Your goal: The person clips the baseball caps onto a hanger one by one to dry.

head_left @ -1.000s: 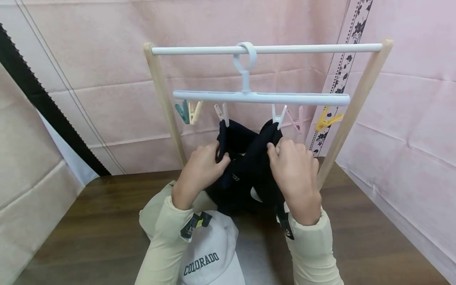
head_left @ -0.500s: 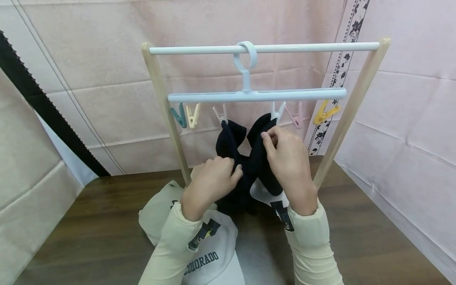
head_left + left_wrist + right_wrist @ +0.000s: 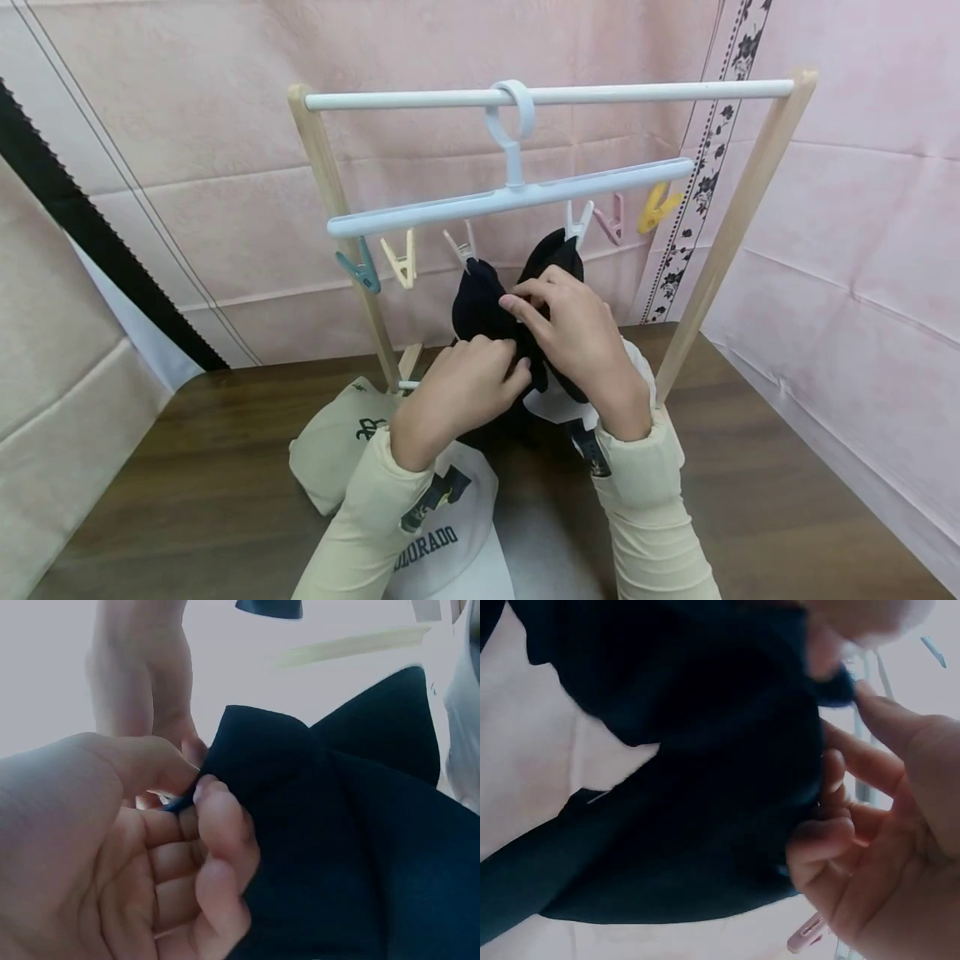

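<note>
A dark navy cap point(image 3: 480, 308) hangs by its edge from two clothes pegs, one pale pink point(image 3: 463, 246) and one white point(image 3: 577, 225), below a light blue hanger point(image 3: 510, 198). My left hand point(image 3: 468, 387) is at its near lower edge; in the left wrist view thumb and forefinger pinch the cloth. My right hand point(image 3: 573, 333) is just above and to the right. Its thumb and forefinger pinch a small navy strip in the right wrist view, the other fingers curled against the cloth. The hands hide much of the cap.
The hanger hooks over a white bar point(image 3: 405, 100) on wooden posts point(image 3: 735, 233). More pegs hang from it: teal point(image 3: 360, 267), cream point(image 3: 402, 260), pink point(image 3: 611, 218) and yellow point(image 3: 658, 208). A white cap point(image 3: 442, 542) and a beige cap point(image 3: 337, 442) lie on the table point(image 3: 187, 467).
My right hand has moved left and down toward the left hand, which went slightly lower and right. The cap's edges have drawn together. The hanger now tilts, its left end lower.
</note>
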Available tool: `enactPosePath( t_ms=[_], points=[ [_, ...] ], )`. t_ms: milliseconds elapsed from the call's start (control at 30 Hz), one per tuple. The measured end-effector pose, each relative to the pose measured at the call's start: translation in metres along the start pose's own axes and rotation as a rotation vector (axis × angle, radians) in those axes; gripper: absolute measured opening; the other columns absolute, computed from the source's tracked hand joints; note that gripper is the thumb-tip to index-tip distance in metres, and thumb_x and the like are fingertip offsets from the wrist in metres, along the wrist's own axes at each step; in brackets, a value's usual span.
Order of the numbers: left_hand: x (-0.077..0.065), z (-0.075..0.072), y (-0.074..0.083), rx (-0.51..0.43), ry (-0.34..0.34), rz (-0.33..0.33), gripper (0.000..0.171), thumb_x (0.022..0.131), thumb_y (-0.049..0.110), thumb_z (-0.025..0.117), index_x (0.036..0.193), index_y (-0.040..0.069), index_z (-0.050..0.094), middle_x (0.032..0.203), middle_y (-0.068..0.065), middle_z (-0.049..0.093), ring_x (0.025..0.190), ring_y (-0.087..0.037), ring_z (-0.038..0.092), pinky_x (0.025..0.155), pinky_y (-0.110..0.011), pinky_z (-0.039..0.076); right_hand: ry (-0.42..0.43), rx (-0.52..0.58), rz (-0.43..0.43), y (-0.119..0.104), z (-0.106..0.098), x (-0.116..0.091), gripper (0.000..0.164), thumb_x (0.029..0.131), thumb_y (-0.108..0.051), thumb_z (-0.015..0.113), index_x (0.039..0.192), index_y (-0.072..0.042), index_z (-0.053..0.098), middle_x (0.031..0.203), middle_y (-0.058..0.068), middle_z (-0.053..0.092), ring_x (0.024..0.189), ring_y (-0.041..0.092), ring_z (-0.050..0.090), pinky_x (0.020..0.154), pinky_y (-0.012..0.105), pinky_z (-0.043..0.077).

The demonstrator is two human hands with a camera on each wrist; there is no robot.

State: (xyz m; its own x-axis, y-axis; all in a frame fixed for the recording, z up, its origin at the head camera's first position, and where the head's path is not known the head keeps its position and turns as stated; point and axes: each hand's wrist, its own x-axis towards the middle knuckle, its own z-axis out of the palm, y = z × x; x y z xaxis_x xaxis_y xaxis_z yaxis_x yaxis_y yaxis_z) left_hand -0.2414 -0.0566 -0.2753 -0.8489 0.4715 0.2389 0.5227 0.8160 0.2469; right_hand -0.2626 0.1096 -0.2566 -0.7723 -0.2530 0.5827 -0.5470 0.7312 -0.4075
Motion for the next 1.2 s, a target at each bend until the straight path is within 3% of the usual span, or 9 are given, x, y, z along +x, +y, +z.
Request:
enactPosePath(
  t_ms=[233,400,600,733,800,933,1100,1200],
  points=[
    [0.005,0.001,-0.011,-0.099,-0.016,0.07,0.024,0.106,0.027,0.064,0.083,0.02,0.065,0.06,0.006,0.052,0.052,-0.009,0.052,0.05,-0.026,0.041,-0.017,0.037,-0.063,0.006,0.004,0.004,0.022,0.107,-0.026,0.065,0.11,-0.008,0.078,0.106,0.005,0.068,0.097,0.025,0.06,0.082,0.043,0.05],
    [0.0,-0.013,-0.027,-0.216,0.002,0.068,0.011,0.106,0.025,0.066,0.103,0.018,0.074,0.071,0.007,0.062,0.06,-0.01,0.058,0.056,-0.029,0.049,-0.026,0.067,-0.043,0.013,0.003,0.004,0.021,0.108,-0.023,0.063,0.108,-0.006,0.075,0.102,0.007,0.064,0.09,0.025,0.057,0.079,0.041,0.048],
    [-0.006,-0.027,-0.044,-0.442,0.127,0.078,0.015,0.108,0.019,0.062,0.105,0.009,0.072,0.079,-0.005,0.067,0.068,-0.02,0.062,0.063,-0.036,0.054,-0.027,0.097,0.008,0.02,0.001,0.004,0.02,0.11,-0.021,0.059,0.104,-0.006,0.071,0.095,0.009,0.058,0.084,0.027,0.053,0.074,0.04,0.043],
    [-0.002,-0.025,-0.054,-0.61,0.236,0.085,0.015,0.107,0.017,0.063,0.11,0.004,0.07,0.083,-0.009,0.068,0.071,-0.03,0.066,0.063,-0.034,0.056,-0.018,0.101,0.036,0.024,0.001,0.005,0.02,0.11,-0.021,0.057,0.105,-0.006,0.069,0.095,0.01,0.059,0.085,0.029,0.053,0.076,0.042,0.043],
    [0.002,-0.022,-0.061,-0.708,0.285,0.121,0.015,0.107,0.016,0.064,0.113,0.003,0.069,0.086,-0.012,0.069,0.071,-0.037,0.067,0.06,-0.034,0.056,-0.016,0.097,0.042,0.025,0.002,0.004,0.019,0.111,-0.02,0.057,0.105,-0.006,0.069,0.095,0.01,0.059,0.086,0.029,0.054,0.077,0.042,0.044],
    [0.008,-0.014,-0.076,-0.96,0.326,0.226,0.028,0.108,0.021,0.064,0.127,0.001,0.066,0.093,-0.013,0.07,0.071,-0.036,0.068,0.056,-0.032,0.056,-0.018,0.086,0.056,0.028,0.003,0.005,0.019,0.111,-0.019,0.056,0.107,-0.005,0.068,0.095,0.011,0.058,0.086,0.03,0.053,0.077,0.042,0.043],
    [0.01,-0.011,-0.085,-1.295,0.243,0.336,0.072,0.096,0.043,0.077,0.149,0.002,0.051,0.12,-0.009,0.071,0.092,-0.02,0.073,0.071,-0.031,0.062,-0.022,0.078,0.078,0.031,0.004,0.007,0.019,0.111,-0.017,0.054,0.109,-0.004,0.068,0.093,0.013,0.057,0.084,0.032,0.053,0.076,0.043,0.042],
    [0.01,-0.014,-0.08,-1.38,0.196,0.42,0.093,0.09,0.047,0.081,0.157,-0.001,0.04,0.138,-0.01,0.064,0.109,-0.023,0.071,0.083,-0.037,0.063,-0.022,0.071,0.09,0.031,0.005,0.009,0.02,0.112,-0.017,0.054,0.109,-0.004,0.068,0.092,0.013,0.057,0.083,0.032,0.054,0.075,0.043,0.042]
  ],
)
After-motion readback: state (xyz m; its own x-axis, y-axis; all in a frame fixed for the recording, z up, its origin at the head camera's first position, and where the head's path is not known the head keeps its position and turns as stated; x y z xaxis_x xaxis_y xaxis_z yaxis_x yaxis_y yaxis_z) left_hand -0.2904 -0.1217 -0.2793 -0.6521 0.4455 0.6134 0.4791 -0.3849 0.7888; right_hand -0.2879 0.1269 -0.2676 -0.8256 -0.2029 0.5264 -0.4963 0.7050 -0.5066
